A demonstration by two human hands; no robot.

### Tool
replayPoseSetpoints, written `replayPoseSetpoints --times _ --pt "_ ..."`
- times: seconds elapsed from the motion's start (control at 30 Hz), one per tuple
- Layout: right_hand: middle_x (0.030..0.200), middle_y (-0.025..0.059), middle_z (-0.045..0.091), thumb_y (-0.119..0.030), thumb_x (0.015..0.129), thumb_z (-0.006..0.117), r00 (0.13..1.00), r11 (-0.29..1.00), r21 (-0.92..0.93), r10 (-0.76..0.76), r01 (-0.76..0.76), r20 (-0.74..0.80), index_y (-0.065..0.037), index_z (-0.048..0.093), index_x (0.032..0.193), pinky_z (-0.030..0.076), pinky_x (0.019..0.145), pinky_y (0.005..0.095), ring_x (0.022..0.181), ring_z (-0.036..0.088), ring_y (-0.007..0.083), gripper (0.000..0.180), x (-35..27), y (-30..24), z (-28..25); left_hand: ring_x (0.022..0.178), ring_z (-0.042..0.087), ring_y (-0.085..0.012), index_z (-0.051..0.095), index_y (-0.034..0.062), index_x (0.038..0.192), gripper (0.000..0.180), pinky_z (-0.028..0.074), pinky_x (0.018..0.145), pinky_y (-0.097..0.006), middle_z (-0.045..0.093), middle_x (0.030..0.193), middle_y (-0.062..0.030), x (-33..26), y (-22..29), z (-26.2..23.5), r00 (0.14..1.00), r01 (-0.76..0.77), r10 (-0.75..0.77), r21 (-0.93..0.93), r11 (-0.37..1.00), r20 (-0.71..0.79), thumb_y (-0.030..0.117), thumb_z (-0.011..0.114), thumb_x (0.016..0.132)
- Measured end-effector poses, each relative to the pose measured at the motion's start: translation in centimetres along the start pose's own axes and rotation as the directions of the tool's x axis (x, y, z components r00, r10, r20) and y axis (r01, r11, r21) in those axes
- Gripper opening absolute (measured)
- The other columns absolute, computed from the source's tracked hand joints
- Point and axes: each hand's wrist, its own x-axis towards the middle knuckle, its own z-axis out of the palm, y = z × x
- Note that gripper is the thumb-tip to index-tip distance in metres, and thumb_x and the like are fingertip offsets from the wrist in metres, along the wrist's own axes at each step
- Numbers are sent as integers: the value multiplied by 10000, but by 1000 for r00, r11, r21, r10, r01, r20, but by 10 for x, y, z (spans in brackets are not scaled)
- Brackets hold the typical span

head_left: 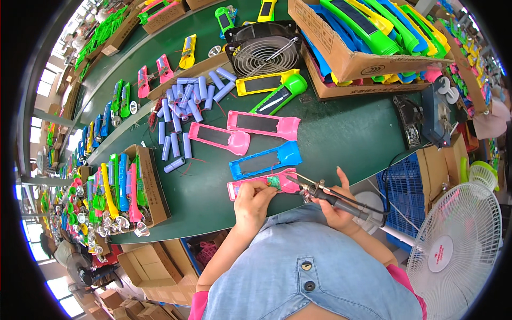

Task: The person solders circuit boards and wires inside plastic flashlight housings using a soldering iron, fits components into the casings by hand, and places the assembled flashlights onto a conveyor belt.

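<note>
A pink flashlight half-shell [234, 190] lies at the near edge of the green table, with a small green circuit board [273, 182] in it. Over the shell, my left hand [253, 207] is closed in a pinch beside the board; what its fingertips hold is hidden. My right hand [337, 211] grips a soldering iron [341, 204] with a cable, its tip pointing left at the shell's wide end. Just beyond lies a blue half-shell [265, 160] with a dark panel. Two more pink half-shells, one left [219, 138] and one right [262, 124], rest farther off.
Many purple battery cells [184, 101] with wires are heaped at left-centre. A carton [152, 181] of assembled flashlights stands at the left edge. Farther back are a metal-grilled fan [265, 55] and a carton [352, 65] of coloured shells. A white fan [453, 242] stands at right.
</note>
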Motion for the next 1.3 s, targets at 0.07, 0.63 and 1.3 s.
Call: replayPoseSetpoints --times 0.07,0.63,1.3 --pt "695 42 648 -20 757 621 994 993 103 58 -49 -89 -25 535 972 206 1040 489 635 631 127 231 -10 5 11 673 496 -162 660 32 781 156 420 579 -268 518 840 -60 1 2 -3 991 127 -124 -54 990 60 -1 714 638" --pt "651 31 628 -15 746 618 972 965 228 169 -129 -165 -25 554 946 238 1030 468 622 628 108 210 -15 5 21 765 534 -212 645 14 741 106 449 654 -300 507 901 -96 20 2 -15 921 319 -278 -119 940 271 4 698 649" --pt "677 38 631 -14 747 616 962 937 306 222 -167 -157 -34 547 949 231 1032 463 640 618 103 215 -15 6 23 771 516 -260 553 -12 667 85 440 669 -334 476 850 -122 23 0 -13 940 260 -234 -77 963 249 -41 617 619"
